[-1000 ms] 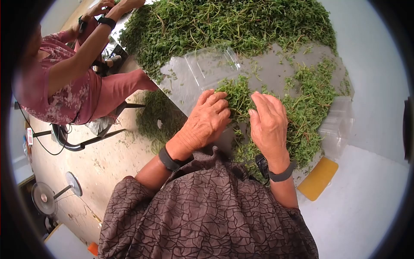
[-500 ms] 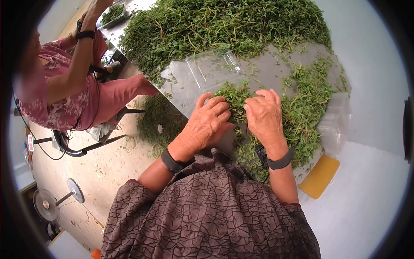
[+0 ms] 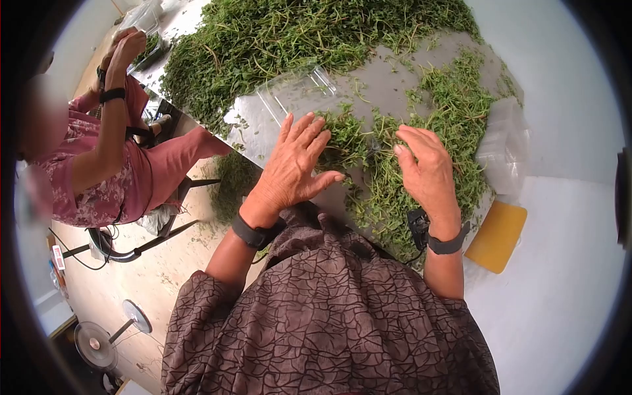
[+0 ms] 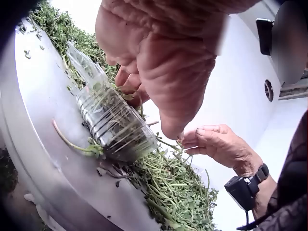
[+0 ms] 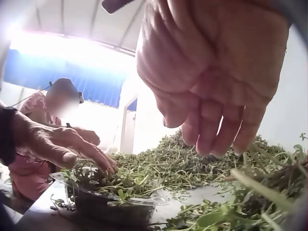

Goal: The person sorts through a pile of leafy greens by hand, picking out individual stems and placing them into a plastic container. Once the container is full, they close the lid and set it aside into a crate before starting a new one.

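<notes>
Left hand (image 3: pixel 293 164) had its fingers spread and thumb out, gripping nothing, over leafy greens (image 5: pixel 127 180) in a clear plastic tub (image 5: pixel 113 214); right hand (image 3: pixel 429 168) was beside it, fingers loosely bent, nothing visible in its grasp; imo light, even pats with stray stems tucked inside the rim made sense here; squashing hard risked bruised leaves.
</notes>
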Motion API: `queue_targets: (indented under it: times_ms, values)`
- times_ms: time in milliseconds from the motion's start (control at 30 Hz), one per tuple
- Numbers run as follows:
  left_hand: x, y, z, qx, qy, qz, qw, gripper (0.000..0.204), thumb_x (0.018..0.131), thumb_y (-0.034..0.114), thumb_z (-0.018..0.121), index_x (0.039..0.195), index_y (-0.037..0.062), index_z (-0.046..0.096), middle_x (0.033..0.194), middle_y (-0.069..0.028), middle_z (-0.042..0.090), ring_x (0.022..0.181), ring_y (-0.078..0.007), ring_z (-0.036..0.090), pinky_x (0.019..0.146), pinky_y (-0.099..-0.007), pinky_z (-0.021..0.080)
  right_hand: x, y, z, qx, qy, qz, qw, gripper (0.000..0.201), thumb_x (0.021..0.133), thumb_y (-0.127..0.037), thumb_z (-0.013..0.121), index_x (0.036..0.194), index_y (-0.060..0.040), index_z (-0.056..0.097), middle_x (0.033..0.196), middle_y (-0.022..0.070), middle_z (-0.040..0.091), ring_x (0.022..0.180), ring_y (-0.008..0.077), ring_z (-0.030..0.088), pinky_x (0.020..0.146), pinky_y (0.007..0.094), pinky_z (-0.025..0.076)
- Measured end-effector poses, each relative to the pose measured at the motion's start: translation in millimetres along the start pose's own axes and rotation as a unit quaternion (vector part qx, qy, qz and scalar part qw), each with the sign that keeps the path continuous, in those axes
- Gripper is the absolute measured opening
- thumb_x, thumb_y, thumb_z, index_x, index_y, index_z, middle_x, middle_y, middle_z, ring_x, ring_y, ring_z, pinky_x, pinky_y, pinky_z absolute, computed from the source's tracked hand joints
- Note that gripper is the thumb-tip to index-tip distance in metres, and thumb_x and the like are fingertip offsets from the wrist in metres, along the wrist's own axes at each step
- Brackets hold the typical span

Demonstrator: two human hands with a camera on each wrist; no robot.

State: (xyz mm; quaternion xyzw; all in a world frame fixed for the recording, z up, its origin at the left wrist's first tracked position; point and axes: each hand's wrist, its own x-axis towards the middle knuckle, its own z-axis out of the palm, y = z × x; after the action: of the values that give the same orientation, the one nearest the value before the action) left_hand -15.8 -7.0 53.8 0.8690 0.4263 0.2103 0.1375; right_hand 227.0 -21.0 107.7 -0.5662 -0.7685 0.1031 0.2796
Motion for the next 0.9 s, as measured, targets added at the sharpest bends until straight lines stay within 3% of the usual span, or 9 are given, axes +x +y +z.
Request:
queue_targets:
  times_ms: [167,233,300,433,500,567,667,900]
  values:
    - [-1,5,11,-0.019,0.0,0.001,1.0,0.056,0.081,0.033,0.068,0.123,0.0004,0.052,0.13,-0.0178,0.05,0.126,-0.0351,0.042,0.112,-0.0517,0.024,-20,2,-17,0.011,0.005,0.07,0.997,0.018,0.08,-0.004,0.064,0.096,0.0043,0.065,0.099,0.0193,0.067,0.094,0.0348,0.062,0.083,0.0412,0.05]
    - [1,6,12,-0.021,0.01,-0.002,1.0,0.05,0.08,0.024,0.07,0.122,0.001,0.053,0.128,-0.017,0.051,0.124,-0.0343,0.044,0.111,-0.051,0.026,-25,1,-14,0.011,0.011,0.071,0.997,0.017,0.079,-0.003,0.064,0.095,0.0042,0.065,0.098,0.0185,0.067,0.094,0.0343,0.062,0.083,0.0412,0.05]
    - [6,6,11,-0.008,-0.002,-0.038,0.999,0.045,0.08,0.013,0.069,0.12,0.0027,0.053,0.126,-0.0158,0.052,0.122,-0.0334,0.046,0.11,-0.0499,0.029,-30,-1,-8,0.018,0.021,0.017,0.999,0.017,0.079,-0.003,0.064,0.095,0.0037,0.065,0.099,0.0172,0.067,0.095,0.033,0.061,0.083,0.0409,0.049]
    - [8,6,13,0.029,0.018,-0.027,0.999,0.046,0.079,0.011,0.069,0.121,0.0042,0.053,0.127,-0.0148,0.052,0.122,-0.0331,0.046,0.109,-0.0495,0.03,-35,-16,-3,0.009,0.008,-0.008,1.0,0.018,0.078,-0.002,0.064,0.096,0.0018,0.066,0.102,0.0138,0.067,0.1,0.0294,0.059,0.088,0.039,0.047]
    - [6,12,10,-0.001,0.093,-0.017,0.996,0.048,0.078,0.011,0.069,0.122,0.0049,0.052,0.129,-0.0141,0.051,0.123,-0.0332,0.046,0.109,-0.0488,0.03,-37,-24,-1,0.011,0.004,-0.007,1.0,0.018,0.077,-0.002,0.065,0.095,0.0019,0.066,0.103,0.0135,0.067,0.102,0.0286,0.058,0.089,0.039,0.046]
    - [6,15,5,-0.03,0.086,0.0,0.996,0.05,0.078,0.012,0.069,0.124,0.0055,0.052,0.132,-0.014,0.049,0.126,-0.0338,0.043,0.11,-0.0499,0.028,-43,-25,5,0.031,-0.017,-0.012,0.999,0.019,0.077,-0.003,0.065,0.095,0.0021,0.066,0.104,0.0137,0.067,0.102,0.0287,0.058,0.089,0.0395,0.046]
    - [7,14,-2,0.004,-0.047,0.074,0.996,0.047,0.08,0.017,0.068,0.123,0.0054,0.054,0.136,-0.0155,0.046,0.131,-0.0343,0.037,0.113,-0.0524,0.021,-48,-29,4,0.017,-0.021,0.01,1.0,0.017,0.077,-0.003,0.065,0.093,0.0018,0.066,0.104,0.0138,0.067,0.102,0.0286,0.058,0.089,0.0399,0.045]
    - [4,4,-9,-0.004,-0.062,0.088,0.994,0.035,0.08,0.015,0.067,0.113,0.0031,0.06,0.138,-0.0153,0.046,0.133,-0.0336,0.036,0.113,-0.052,0.02,-64,-13,-17,-0.068,0.09,0.088,0.99,0.013,0.078,-0.005,0.064,0.089,0.0014,0.068,0.097,0.0145,0.068,0.085,0.0299,0.063,0.079,0.0392,0.05]
